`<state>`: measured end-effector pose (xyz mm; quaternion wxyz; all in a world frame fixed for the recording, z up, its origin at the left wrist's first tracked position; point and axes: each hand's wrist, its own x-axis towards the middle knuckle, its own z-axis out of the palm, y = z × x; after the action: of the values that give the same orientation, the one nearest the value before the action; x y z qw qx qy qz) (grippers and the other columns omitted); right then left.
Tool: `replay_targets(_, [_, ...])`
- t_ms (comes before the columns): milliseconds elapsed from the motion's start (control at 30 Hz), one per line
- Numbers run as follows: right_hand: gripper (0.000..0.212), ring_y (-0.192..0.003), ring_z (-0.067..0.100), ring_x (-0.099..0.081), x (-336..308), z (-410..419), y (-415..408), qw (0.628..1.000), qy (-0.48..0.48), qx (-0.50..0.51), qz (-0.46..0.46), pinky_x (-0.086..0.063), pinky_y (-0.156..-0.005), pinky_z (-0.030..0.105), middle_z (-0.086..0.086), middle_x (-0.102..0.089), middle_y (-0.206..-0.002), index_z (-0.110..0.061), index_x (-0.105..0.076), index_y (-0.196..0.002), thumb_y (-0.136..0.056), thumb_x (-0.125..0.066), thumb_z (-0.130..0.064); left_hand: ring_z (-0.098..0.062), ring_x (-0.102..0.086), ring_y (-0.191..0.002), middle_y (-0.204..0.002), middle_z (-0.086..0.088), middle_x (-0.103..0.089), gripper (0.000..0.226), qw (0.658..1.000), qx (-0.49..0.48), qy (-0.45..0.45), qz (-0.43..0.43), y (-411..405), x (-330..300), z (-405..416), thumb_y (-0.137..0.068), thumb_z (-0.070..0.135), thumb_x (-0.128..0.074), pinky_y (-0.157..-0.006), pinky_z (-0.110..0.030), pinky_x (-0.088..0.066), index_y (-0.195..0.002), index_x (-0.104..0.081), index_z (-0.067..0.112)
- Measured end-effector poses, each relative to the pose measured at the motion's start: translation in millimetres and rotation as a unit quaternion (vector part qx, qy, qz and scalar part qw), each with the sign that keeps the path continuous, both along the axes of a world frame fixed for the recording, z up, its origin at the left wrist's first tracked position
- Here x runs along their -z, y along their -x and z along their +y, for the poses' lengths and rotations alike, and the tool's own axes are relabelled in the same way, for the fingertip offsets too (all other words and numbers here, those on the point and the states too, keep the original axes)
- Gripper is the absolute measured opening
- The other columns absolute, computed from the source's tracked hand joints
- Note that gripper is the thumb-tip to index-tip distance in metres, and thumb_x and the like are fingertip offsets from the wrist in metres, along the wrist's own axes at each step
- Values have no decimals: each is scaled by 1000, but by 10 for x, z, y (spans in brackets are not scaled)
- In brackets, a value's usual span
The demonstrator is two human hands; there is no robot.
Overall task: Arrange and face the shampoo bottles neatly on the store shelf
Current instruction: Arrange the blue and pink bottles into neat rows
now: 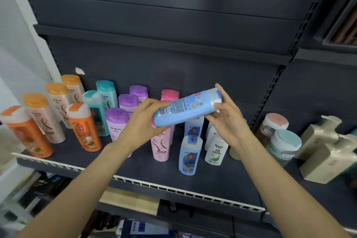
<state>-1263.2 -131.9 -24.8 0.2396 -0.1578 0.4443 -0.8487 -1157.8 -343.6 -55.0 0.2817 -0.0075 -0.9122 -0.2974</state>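
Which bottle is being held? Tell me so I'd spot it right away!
Look at the dark grey store shelf crowded with upright bottles. Above its middle, the left hand and right hand hold one pale blue plastic shampoo bottle. Only this bottle lies sideways in the air, showing its barcode.

Dark grey metal shelving unit (173, 6), slotted uprights (311, 11); white wall (15, 44) at left.

Only one brand really reads clean: "Rocion" on the small white bottle with green leaf art (216, 149) at the front right of the dark shelf. The light blue bottle held sideways (186, 107) shows a barcode, a QR code and tiny print, all too small to read.
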Motion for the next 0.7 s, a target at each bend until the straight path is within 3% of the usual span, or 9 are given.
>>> replay_targets(167, [56, -107, 21, -58, -14, -13, -27, 999, 17, -26, 29, -53, -87, 33, 2, -60, -123, -25, -52, -131, -86, -40, 7, -7, -37, -105, -114, 6, -45, 69, 1000, -12, 10, 16, 8, 56, -16, -63, 9, -84, -89, 2, -25, -126, -56, 17])
replay_targets(300, [51, -108, 23, -55, -18, -23, 6, 1000, -3, -12, 28, -45, -98, 36, 2, -60, -120, -27, -53, -128, -89, -43, 4, -7, -45, -103, -111, 9, -49, 68, 999, -5, -30, 8, -4, 29, -44, -64, 9, -84, -89, -5, -32, -125, -57, 20])
replay_targets(433, [45, -109, 22, -61, -19, -29, 59, 998, -47, 11, 30, -49, -99, 42, 4, -60, -119, -24, -48, -135, -91, -56, -14, 6, -58, -94, -106, 20, -61, 57, 986, 38, -155, -48, -22, -46, -34, -69, 10, -81, -81, -6, -44, -116, -59, 34])
replay_targets(500, [48, -111, 21, -61, -14, -19, 91, 998, -60, 14, 30, -49, -98, 44, 5, -58, -117, -19, -48, -136, -89, -60, -19, 5, -61, -96, -104, 18, -68, 47, 967, 75, -226, -93, -11, -64, -36, -74, 14, -77, -84, -12, -48, -113, -62, 36])
replay_targets(567, [40, -110, 23, -61, -31, -8, 118, 997, -69, 31, 25, -51, -95, 43, 8, -58, -118, -13, -53, -127, -89, -60, -18, -5, -65, -96, -100, 14, -71, 35, 939, 108, -305, -115, 8, -83, -26, -81, 14, -71, -85, -20, -52, -109, -65, 33])
replay_targets(700, [10, -93, 22, -67, -49, 31, 194, 995, -66, 77, -5, -58, -75, 29, 14, -63, -104, -8, -52, -99, -91, -58, -12, -13, -70, -78, -83, 4, -73, 13, 885, 82, -446, -107, 80, -144, 35, -90, 16, -58, -66, -24, -56, -98, -67, 21])
